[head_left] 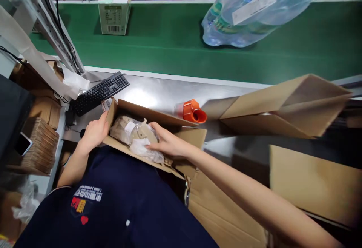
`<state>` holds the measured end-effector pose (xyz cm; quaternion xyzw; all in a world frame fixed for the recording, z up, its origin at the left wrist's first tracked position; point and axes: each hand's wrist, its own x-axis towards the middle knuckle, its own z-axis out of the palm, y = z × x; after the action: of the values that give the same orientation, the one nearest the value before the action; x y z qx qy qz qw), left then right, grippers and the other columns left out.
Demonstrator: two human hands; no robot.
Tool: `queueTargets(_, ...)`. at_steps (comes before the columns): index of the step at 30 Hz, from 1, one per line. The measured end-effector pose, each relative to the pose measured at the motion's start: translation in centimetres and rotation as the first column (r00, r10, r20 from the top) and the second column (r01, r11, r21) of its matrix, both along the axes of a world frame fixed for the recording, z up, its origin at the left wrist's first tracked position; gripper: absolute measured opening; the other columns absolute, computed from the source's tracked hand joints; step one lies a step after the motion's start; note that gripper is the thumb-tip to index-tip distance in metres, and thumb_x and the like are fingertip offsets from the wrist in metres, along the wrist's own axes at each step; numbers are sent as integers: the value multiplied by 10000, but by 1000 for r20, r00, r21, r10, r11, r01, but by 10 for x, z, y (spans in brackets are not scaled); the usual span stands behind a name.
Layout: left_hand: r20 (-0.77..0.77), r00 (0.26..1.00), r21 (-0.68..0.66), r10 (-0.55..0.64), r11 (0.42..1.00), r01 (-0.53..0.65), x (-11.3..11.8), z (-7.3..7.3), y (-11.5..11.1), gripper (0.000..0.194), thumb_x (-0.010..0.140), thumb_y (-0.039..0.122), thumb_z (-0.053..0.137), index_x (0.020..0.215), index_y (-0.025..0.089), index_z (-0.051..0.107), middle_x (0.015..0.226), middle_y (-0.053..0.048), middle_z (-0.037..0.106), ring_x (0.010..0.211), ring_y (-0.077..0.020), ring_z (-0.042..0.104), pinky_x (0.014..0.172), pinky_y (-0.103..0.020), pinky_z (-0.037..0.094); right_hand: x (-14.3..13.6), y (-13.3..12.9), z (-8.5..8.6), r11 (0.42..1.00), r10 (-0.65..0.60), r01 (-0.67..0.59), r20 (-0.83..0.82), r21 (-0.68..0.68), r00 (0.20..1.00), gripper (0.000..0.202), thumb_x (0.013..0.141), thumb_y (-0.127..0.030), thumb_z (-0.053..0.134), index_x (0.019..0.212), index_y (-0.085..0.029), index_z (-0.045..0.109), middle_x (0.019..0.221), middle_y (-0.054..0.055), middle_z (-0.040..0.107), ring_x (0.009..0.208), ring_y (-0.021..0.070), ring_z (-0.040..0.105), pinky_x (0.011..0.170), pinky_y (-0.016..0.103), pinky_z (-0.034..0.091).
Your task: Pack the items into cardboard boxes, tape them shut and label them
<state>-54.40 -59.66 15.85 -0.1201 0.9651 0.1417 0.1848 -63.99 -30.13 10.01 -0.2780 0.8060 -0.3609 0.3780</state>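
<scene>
At the metal counter's [158, 89] near edge, the person's left hand [94, 131] grips the left end of an open carton [149, 113], seemingly to steady it; inside, the right hand [166, 140] clasps a plastic-wrapped beige item [144, 131] between thumb and fingers.

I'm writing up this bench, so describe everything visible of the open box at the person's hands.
The box is long, narrow and brown, apparently of cardboard. Its top is open, with a flap spread outward at the right end. It lies slanted along the near side of the metal table. The left hand holds its left end; the right hand reaches inside, touching plastic-wrapped beige contents.
</scene>
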Motion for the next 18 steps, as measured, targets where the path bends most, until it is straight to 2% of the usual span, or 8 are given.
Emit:
queueTargets(4, 47, 999, -28, -20, 999, 22, -9, 3, 0, 622, 1060, 303, 363, 1674, 210, 338, 1166, -170, 817, 1072, -388, 790, 946, -488, 597, -6, 1, -7, 996, 93, -93, 10, 14, 996, 553, 811, -495, 765, 1179, -241, 439, 1112, 85, 725, 963, 278, 696, 826, 352, 566)
queueTargets(7, 60, 998, -52, -15, 998, 18, -17, 3, 1, 636, 1064, 308, 352, 1690, 208, 312, 1180, -171, 815, 1093, -381, 785, 959, -485, 598, -16, -8, -16, 982, 165, -164, -8, 91, 986, 566, 816, -455, 753, 1203, -233, 405, 1115, 111, 735, 951, 290, 708, 824, 358, 558)
queueTargets(10, 69, 997, -56, -18, 998, 22, -22, 3, 2, 646, 1067, 315, 340, 1701, 201, 292, 1200, -176, 810, 1109, -379, 781, 972, -488, 596, -29, -14, -17, 966, 182, -180, 7, 187, 983, 624, 794, -464, 778, 1242, -214, 422, 1083, 124, 750, 925, 302, 713, 812, 371, 572)
queueTargets(12, 74, 997, -61, -10, 998, 15, -24, 2, 3, 646, 1065, 314, 342, 1702, 217, 295, 1207, -167, 810, 1102, -375, 784, 972, -487, 598, -41, -21, -15, 969, 168, -178, 74, 173, 983, 751, 727, -500, 836, 1294, -200, 447, 1157, 138, 748, 1000, 312, 721, 845, 371, 598)
queueTargets(14, 66, 998, -70, -7, 997, 11, -25, 1, 3, 641, 1062, 321, 351, 1696, 230, 314, 1196, -163, 813, 1076, -371, 791, 958, -480, 602, -53, -33, -14, 987, 107, -123, 141, 108, 984, 891, 665, -565, 880, 1367, -195, 476, 1301, 144, 721, 1149, 316, 704, 950, 368, 609)
queueTargets(16, 52, 999, -71, -13, 997, 16, -25, -2, 4, 638, 1058, 332, 367, 1686, 226, 340, 1160, -169, 818, 1043, -376, 797, 936, -479, 606, -61, -49, -16, 996, 33, -48, 206, 70, 978, 892, 678, -652, 864, 1375, -193, 549, 1375, 130, 708, 1236, 307, 684, 1039, 364, 593)
queueTargets(18, 30, 999, -60, -11, 998, 13, -24, -5, 4, 635, 1051, 333, 380, 1676, 219, 361, 1129, -176, 821, 1020, -386, 797, 921, -489, 605, -61, -62, -21, 997, 10, -26, 211, 74, 977, 800, 718, -713, 833, 1295, -191, 648, 1323, 112, 747, 1201, 302, 707, 1051, 376, 593)
